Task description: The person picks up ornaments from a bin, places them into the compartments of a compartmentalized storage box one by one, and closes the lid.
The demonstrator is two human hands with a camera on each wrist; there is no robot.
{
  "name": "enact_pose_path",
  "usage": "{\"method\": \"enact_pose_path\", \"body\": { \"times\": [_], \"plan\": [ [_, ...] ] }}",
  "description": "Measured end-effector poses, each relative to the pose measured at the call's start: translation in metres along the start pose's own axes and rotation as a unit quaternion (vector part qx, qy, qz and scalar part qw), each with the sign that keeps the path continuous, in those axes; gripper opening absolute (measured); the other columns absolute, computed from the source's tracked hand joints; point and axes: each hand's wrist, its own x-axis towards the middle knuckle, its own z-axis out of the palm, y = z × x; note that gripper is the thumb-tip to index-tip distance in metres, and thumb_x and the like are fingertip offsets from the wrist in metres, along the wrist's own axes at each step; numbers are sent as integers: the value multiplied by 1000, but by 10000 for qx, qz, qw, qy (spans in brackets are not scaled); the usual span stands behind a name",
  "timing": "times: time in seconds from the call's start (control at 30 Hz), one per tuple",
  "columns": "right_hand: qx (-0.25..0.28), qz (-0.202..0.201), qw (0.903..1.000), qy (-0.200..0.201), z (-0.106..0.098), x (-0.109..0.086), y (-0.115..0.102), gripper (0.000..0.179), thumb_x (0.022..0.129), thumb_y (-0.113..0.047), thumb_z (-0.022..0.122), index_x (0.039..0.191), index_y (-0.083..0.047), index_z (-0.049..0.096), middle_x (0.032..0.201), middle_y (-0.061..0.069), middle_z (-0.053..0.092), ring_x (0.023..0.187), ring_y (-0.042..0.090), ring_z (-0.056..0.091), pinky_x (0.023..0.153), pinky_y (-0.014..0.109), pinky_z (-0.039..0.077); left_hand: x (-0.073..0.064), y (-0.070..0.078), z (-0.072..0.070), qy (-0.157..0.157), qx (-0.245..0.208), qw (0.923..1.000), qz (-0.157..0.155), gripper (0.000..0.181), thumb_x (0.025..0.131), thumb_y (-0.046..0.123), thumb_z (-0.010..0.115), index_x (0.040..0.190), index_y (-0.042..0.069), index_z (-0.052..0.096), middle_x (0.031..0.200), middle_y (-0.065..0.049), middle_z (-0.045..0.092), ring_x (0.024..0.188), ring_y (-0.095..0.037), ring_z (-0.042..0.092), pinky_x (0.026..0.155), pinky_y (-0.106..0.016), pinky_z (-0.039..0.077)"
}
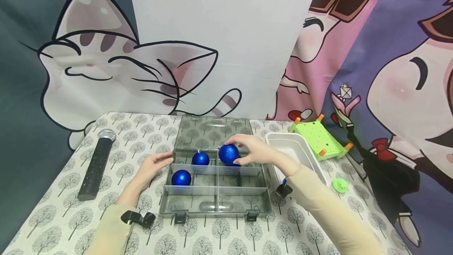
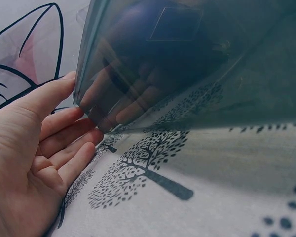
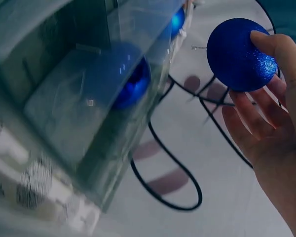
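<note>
My right hand [image 1: 253, 149] grips a glittery blue ball ornament [image 1: 228, 153] between thumb and fingers, over the back right compartment of a clear grey divided box [image 1: 241, 200]. In the right wrist view the held ball's small metal loop points left, and another blue ball [image 3: 136, 86] sits in the box below it. Smooth blue balls lie in the back left compartment [image 1: 200, 159] and the middle left compartment [image 1: 181, 178]. My left hand [image 1: 153, 168] touches the box's back left side with its fingertips, its fingers loosely extended in the left wrist view.
The box's lid [image 1: 212, 131] lies folded back behind it. To the right are a white tray [image 1: 316, 164], a green pegged stand [image 1: 316, 137] with orange legs and a small green disc [image 1: 340, 185]. A black microphone [image 1: 94, 170] lies at the left.
</note>
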Motion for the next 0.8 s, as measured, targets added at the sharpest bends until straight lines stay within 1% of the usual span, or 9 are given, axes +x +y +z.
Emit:
{"method": "enact_pose_path", "body": {
  "times": [0.1, 0.17, 0.37, 0.5, 0.57, 0.6, 0.63, 0.7, 0.8],
  "plan": [
    [68, -74, 9998, -158, 9, 8, -3, 53, 79, -18, 77, 127, -4, 59, 128, 12, 63, 119, 28, 58, 100, 41, 51, -1, 0, -1, -7, -45, 10000, -11, 54, 95, 28, 65, 137, -4, 52, 139, -21, 55, 110, 5, 55, 93, -6, 38],
    [139, -116, 9995, -267, 16, 14, -5, 53, 80, -18, 77, 128, -3, 58, 129, 12, 62, 119, 27, 58, 99, 39, 51, -1, 0, -1, -8, -55, 10000, -19, 54, 95, 28, 65, 137, -4, 52, 139, -21, 55, 105, 12, 52, 93, -6, 38],
    [177, -257, 9976, -624, 32, 27, -14, 54, 81, -20, 74, 131, -5, 57, 133, 13, 60, 122, 26, 57, 104, 35, 47, 0, 0, 0, -15, -66, 10000, 0, 54, 95, 28, 65, 137, -3, 52, 138, -21, 56, 106, 9, 53, 93, -8, 39],
    [130, -319, 9962, -804, 41, 33, -19, 55, 81, -20, 75, 131, -7, 57, 132, 10, 60, 122, 24, 56, 105, 35, 46, 0, 0, -1, -42, -153, 9999, 45, 53, 95, 26, 65, 136, -4, 52, 137, -22, 56, 102, 12, 54, 94, -9, 39],
    [153, -282, 9956, -883, 44, 34, -21, 55, 81, -20, 75, 131, -8, 57, 132, 9, 60, 121, 23, 57, 104, 35, 46, 0, 0, 0, -57, -180, 9998, 45, 53, 95, 25, 65, 136, -4, 52, 137, -22, 56, 101, 14, 54, 94, -8, 39],
    [130, -267, 9953, -925, 46, 35, -21, 55, 81, -20, 76, 131, -8, 57, 133, 9, 60, 121, 23, 57, 105, 35, 46, 0, 0, 0, -51, -168, 9998, 38, 53, 95, 26, 65, 136, -4, 52, 137, -22, 56, 103, 11, 55, 94, -8, 39],
    [112, -249, 9950, -963, 48, 35, -21, 55, 81, -21, 76, 131, -8, 57, 133, 9, 60, 122, 24, 57, 105, 35, 46, 0, 0, 0, -46, -147, 9999, 32, 53, 95, 26, 65, 136, -4, 52, 137, -22, 56, 107, 6, 57, 94, -8, 39],
    [73, -179, 9942, -1058, 50, 36, -21, 55, 81, -21, 75, 132, -8, 56, 135, 10, 58, 125, 24, 55, 107, 36, 44, 0, 0, 0, -40, -104, 9999, 19, 53, 95, 26, 65, 137, -4, 52, 138, -22, 56, 116, -8, 59, 93, -8, 39],
    [-29, -105, 9934, -1144, 52, 37, -22, 55, 81, -21, 76, 132, -9, 57, 136, 10, 58, 128, 25, 52, 110, 38, 41, 0, 1, 0, -22, -45, 10000, 8, 54, 95, 27, 64, 137, -4, 52, 138, -22, 56, 128, -31, 53, 94, -9, 40]
  ]
}}
